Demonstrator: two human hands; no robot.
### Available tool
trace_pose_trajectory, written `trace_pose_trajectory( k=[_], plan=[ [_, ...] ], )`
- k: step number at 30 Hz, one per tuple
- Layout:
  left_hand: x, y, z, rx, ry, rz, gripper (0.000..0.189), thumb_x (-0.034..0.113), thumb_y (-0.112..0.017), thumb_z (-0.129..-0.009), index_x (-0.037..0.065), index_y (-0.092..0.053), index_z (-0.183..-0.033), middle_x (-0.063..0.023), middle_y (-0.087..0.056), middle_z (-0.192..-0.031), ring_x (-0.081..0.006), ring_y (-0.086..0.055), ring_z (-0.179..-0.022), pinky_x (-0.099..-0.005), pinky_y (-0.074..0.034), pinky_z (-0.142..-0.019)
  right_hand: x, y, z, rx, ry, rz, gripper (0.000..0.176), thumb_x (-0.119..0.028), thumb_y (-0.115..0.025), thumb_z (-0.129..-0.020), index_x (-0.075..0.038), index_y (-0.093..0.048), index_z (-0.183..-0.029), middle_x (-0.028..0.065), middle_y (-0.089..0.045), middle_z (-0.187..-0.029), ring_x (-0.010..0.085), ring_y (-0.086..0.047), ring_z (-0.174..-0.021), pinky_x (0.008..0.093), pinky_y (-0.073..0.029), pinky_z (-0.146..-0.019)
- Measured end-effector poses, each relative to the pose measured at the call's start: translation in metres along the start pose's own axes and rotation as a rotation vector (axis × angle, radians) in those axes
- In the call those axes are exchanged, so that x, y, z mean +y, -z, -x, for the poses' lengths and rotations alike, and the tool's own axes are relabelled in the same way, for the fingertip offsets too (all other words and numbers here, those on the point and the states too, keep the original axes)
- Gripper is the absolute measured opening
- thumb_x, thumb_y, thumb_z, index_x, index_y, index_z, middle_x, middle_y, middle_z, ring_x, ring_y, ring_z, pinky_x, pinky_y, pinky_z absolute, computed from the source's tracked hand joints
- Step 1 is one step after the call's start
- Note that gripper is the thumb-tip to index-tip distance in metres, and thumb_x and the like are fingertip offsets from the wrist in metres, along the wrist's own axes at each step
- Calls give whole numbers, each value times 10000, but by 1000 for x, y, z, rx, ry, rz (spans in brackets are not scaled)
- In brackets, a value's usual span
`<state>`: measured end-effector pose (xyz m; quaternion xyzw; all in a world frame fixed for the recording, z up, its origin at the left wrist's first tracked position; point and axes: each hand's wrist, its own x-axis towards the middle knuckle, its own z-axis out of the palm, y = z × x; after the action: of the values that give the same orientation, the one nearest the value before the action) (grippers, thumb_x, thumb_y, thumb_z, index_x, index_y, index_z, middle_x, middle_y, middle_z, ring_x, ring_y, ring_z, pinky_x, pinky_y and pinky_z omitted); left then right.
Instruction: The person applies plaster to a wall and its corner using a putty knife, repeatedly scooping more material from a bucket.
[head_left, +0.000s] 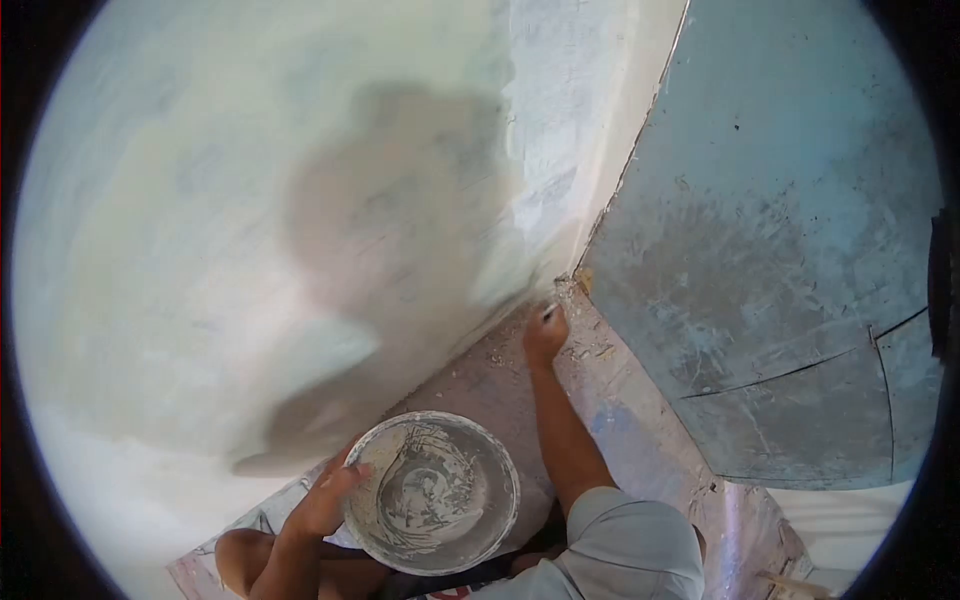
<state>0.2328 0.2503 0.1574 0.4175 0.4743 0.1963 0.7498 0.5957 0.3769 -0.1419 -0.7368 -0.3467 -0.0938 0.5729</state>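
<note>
My left hand point(328, 497) grips the left rim of a round grey bowl point(509, 463). Pale, smeared putty point(430, 492) coats the bowl's bottom and inner wall. The bowl sits tilted toward me, over my lap. My right hand point(545, 335) reaches forward to the foot of the wall, near the corner by the door panel. Its fingers are closed, and a small dark-and-light tip shows at the fist; what it belongs to is too hidden to name.
A patchy pale wall point(200, 250) fills the left, with my shadow on it. At right stands a scuffed blue-grey door panel point(760, 250) with cracks low down. Crumbs of debris point(590, 350) lie on the stained floor point(480, 385) between them.
</note>
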Motion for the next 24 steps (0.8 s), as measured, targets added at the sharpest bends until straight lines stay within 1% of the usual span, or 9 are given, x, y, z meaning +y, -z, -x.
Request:
trace_pose_trajectory(
  k=[5, 7, 11, 13, 14, 17, 20, 22, 24],
  plan=[
    [3, -1, 0, 0, 1, -40, 621, 245, -519, -889, -12, -401, -1442, -133, -537, -1349, -223, -488, -1239, -345, -353, -1066, 7, 15, -91, 196, -45, 56, 228, -181, -654, -848, 17, -581, -761, 218, -588, -663, 398, -583, -590, 471, -435, -563],
    [5, -6, 1, 40, 4, -41, 625, 247, -523, -886, -10, -402, -1442, -134, -536, -1350, -224, -487, -1241, -345, -352, -1068, 4, 19, -109, 49, -232, 193, 229, -179, -636, -866, 26, -701, -943, 250, -670, -806, 421, -656, -700, 478, -508, -630],
    [-7, 2, -2, 33, -12, -7, 633, 249, -532, -881, -6, -401, -1446, -133, -537, -1350, -225, -486, -1243, -344, -349, -1071, 14, -8, -106, -12, -83, 230, 233, -178, -640, -884, -43, -707, -1062, 248, -688, -839, 415, -677, -722, 483, -530, -641],
    [1, -3, 0, 24, 0, -14, 631, 245, -530, -884, -7, -399, -1448, -132, -537, -1351, -225, -486, -1244, -343, -348, -1072, -6, -13, -94, 95, -31, 43, 148, -140, -655, -843, -11, -680, -911, 209, -630, -677, 416, -632, -632, 496, -473, -580],
    [2, -4, 1, 14, 7, -18, 629, 241, -528, -887, -7, -396, -1450, -131, -537, -1351, -225, -485, -1244, -342, -347, -1073, -17, -7, -85, 93, 69, 39, 211, -164, -656, -865, -27, -699, -1020, 215, -657, -731, 417, -651, -672, 482, -493, -606],
    [-4, 3, -3, -5, 14, -26, 629, 246, -525, -889, -9, -396, -1449, -130, -537, -1350, -225, -485, -1242, -343, -345, -1074, -40, 16, -53, -199, -85, 75, 265, -185, -643, -901, -14, -682, -1099, 244, -690, -880, 404, -681, -794, 442, -521, -689],
    [-1, 5, -3, -11, 39, -46, 631, 246, -526, -885, -12, -401, -1446, -129, -532, -1358, -227, -480, -1250, -342, -341, -1078, -20, 28, -40, -58, 55, -113, 250, -106, -624, -892, -1, -660, -1117, 207, -675, -813, 378, -656, -725, 415, -521, -686],
    [1, 4, -4, 0, 34, -101, 645, 251, -523, -876, -15, -398, -1451, -129, -525, -1368, -230, -473, -1261, -344, -337, -1082, -21, 29, -49, 75, -49, -291, 218, -82, -602, -901, 36, -657, -1075, 179, -689, -886, 319, -661, -785, 394, -510, -734],
    [-5, 10, -9, -41, -12, -79, 664, 262, -519, -870, -15, -389, -1459, -132, -517, -1379, -233, -468, -1268, -349, -334, -1087, -10, 39, -59, -10, -201, -381, 210, -61, -668, -874, 67, -647, -1038, 117, -695, -891, 208, -638, -798, 349, -497, -730]
  ],
)
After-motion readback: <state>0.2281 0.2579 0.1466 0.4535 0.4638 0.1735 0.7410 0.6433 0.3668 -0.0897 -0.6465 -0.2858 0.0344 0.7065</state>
